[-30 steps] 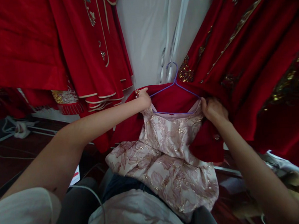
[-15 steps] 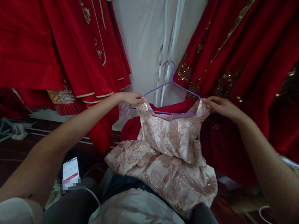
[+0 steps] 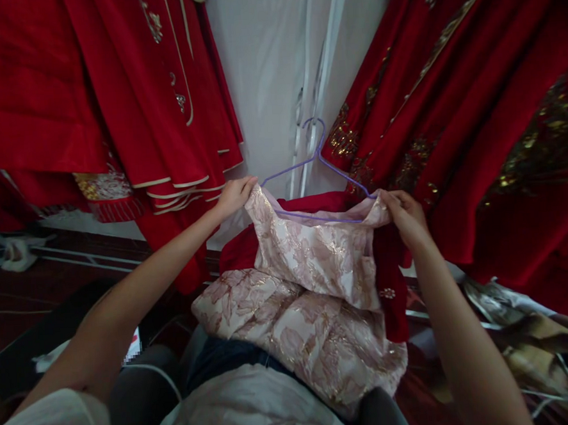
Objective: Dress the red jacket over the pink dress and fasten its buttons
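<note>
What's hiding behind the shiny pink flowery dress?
Red cloth peeks out above the top of the dress and on both sides of it. The dress covers the middle, so I can't tell whether it's all one garment.

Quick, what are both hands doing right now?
Left hand: closed, pinching one shoulder of the floral dress.
Right hand: closed, pinching the other shoulder of the floral dress.

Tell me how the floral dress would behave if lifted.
The floral dress would likely droop: its skirt lies bunched in soft folds. Its shoulders might slide off the purple hanger, which looks thin and sloping.
</note>
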`<state>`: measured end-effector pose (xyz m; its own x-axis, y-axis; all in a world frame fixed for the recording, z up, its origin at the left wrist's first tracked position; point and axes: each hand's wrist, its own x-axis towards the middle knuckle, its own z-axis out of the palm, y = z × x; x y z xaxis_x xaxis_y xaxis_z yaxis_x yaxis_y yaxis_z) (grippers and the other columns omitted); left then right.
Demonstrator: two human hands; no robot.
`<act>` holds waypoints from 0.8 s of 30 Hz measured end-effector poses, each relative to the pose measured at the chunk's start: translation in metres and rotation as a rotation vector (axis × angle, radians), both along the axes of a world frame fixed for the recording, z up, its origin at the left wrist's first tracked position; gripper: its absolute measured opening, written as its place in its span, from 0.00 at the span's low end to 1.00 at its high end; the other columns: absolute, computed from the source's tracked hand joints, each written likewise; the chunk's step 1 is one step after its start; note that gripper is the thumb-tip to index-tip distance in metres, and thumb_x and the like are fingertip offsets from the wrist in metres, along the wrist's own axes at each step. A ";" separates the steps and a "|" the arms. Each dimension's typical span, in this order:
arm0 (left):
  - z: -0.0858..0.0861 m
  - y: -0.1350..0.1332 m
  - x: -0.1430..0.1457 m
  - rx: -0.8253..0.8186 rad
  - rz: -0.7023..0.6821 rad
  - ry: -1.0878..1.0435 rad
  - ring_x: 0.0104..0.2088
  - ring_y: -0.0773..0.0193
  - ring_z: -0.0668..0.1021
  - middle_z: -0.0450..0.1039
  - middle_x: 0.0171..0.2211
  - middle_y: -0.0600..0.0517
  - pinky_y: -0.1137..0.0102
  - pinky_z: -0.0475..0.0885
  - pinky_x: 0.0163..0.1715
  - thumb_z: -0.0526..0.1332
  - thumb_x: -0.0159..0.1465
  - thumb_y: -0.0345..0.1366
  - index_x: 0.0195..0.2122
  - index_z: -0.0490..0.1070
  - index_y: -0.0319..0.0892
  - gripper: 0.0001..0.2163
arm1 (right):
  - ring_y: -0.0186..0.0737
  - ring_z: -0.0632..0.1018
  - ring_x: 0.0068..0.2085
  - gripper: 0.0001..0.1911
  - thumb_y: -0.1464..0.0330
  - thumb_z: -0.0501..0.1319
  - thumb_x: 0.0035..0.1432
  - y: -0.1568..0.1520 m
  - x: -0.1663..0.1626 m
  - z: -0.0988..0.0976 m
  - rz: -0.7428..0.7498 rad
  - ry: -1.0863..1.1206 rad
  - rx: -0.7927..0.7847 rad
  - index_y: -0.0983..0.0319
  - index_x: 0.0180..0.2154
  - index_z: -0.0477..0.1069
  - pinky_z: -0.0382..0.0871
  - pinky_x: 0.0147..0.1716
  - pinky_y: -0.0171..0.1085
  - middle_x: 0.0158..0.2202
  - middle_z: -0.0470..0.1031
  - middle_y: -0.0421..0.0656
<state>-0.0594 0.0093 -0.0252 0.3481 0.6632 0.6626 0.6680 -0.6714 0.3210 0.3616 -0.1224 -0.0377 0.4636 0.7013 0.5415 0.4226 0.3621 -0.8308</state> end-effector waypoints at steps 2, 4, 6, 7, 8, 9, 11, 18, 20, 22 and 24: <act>-0.008 -0.004 -0.008 -0.027 0.031 -0.005 0.25 0.65 0.70 0.70 0.23 0.52 0.72 0.58 0.27 0.44 0.69 0.49 0.26 0.67 0.40 0.23 | 0.35 0.73 0.27 0.18 0.53 0.65 0.47 -0.005 0.006 -0.004 -0.079 0.123 0.030 0.60 0.32 0.71 0.68 0.26 0.34 0.28 0.74 0.39; -0.021 -0.010 -0.020 -0.056 0.088 -0.011 0.25 0.66 0.70 0.70 0.23 0.51 0.72 0.59 0.27 0.44 0.69 0.48 0.25 0.66 0.40 0.22 | 0.36 0.73 0.27 0.18 0.54 0.67 0.45 -0.013 0.009 -0.013 -0.120 0.209 0.027 0.60 0.32 0.70 0.69 0.26 0.35 0.28 0.74 0.40; -0.038 -0.019 -0.032 -0.089 0.155 -0.026 0.25 0.65 0.71 0.69 0.21 0.51 0.72 0.59 0.28 0.44 0.70 0.46 0.25 0.66 0.40 0.22 | 0.37 0.74 0.27 0.19 0.54 0.67 0.43 -0.023 0.008 -0.028 -0.133 0.240 -0.003 0.61 0.32 0.69 0.70 0.27 0.37 0.28 0.75 0.41; -0.048 -0.026 -0.039 -0.108 0.181 -0.022 0.25 0.65 0.71 0.69 0.20 0.51 0.72 0.60 0.28 0.44 0.70 0.46 0.25 0.67 0.40 0.22 | 0.38 0.74 0.27 0.19 0.54 0.67 0.43 -0.029 0.006 -0.036 -0.152 0.232 -0.025 0.61 0.32 0.70 0.70 0.28 0.38 0.28 0.75 0.41; -0.058 -0.032 -0.044 -0.127 0.199 -0.004 0.24 0.65 0.72 0.69 0.20 0.52 0.72 0.60 0.28 0.44 0.70 0.46 0.27 0.68 0.40 0.22 | 0.39 0.74 0.27 0.20 0.53 0.66 0.44 -0.035 0.004 -0.044 -0.191 0.201 -0.058 0.61 0.31 0.70 0.70 0.28 0.39 0.28 0.75 0.42; -0.067 -0.040 -0.048 -0.142 0.209 0.030 0.24 0.65 0.72 0.69 0.20 0.52 0.72 0.61 0.28 0.44 0.70 0.46 0.29 0.69 0.40 0.21 | 0.40 0.75 0.28 0.20 0.52 0.65 0.46 -0.042 0.002 -0.052 -0.242 0.145 -0.109 0.62 0.31 0.71 0.70 0.29 0.39 0.27 0.75 0.42; -0.079 -0.056 -0.051 -0.141 0.208 0.132 0.25 0.64 0.73 0.70 0.22 0.51 0.72 0.61 0.27 0.45 0.70 0.45 0.34 0.71 0.40 0.20 | 0.42 0.76 0.30 0.19 0.51 0.63 0.48 -0.058 -0.006 -0.063 -0.313 -0.011 -0.232 0.61 0.31 0.72 0.69 0.31 0.40 0.27 0.76 0.42; -0.034 -0.078 0.033 0.133 -0.259 0.309 0.47 0.59 0.72 0.72 0.43 0.44 0.64 0.67 0.49 0.48 0.70 0.46 0.35 0.75 0.39 0.20 | 0.39 0.75 0.32 0.16 0.54 0.60 0.57 -0.095 -0.070 -0.025 -0.116 -0.256 -0.041 0.59 0.36 0.73 0.68 0.33 0.36 0.33 0.76 0.41; -0.021 -0.072 0.071 0.195 -0.363 0.282 0.56 0.56 0.67 0.68 0.53 0.43 0.59 0.62 0.57 0.50 0.69 0.46 0.33 0.77 0.40 0.19 | 0.38 0.74 0.31 0.15 0.54 0.60 0.58 -0.097 -0.090 -0.005 -0.077 -0.319 -0.013 0.59 0.36 0.73 0.67 0.32 0.35 0.32 0.75 0.41; -0.020 -0.067 0.103 0.195 -0.421 0.278 0.61 0.54 0.63 0.65 0.58 0.44 0.55 0.57 0.62 0.53 0.67 0.44 0.35 0.78 0.41 0.17 | 0.37 0.73 0.31 0.15 0.55 0.59 0.59 -0.096 -0.102 0.010 -0.091 -0.322 0.032 0.60 0.36 0.72 0.66 0.31 0.34 0.31 0.74 0.40; -0.033 -0.068 0.126 0.131 -0.424 0.351 0.61 0.54 0.64 0.66 0.58 0.43 0.50 0.53 0.63 0.54 0.67 0.43 0.38 0.78 0.43 0.15 | 0.37 0.72 0.30 0.15 0.55 0.58 0.59 -0.095 -0.104 0.017 -0.159 -0.283 0.104 0.60 0.35 0.70 0.66 0.31 0.34 0.30 0.72 0.40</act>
<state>0.0665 -0.0584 -0.0580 0.7808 0.3371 0.5261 0.3826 -0.9236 0.0239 0.2580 -0.2173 -0.0206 0.3842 0.5664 0.7291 0.6890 0.3498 -0.6348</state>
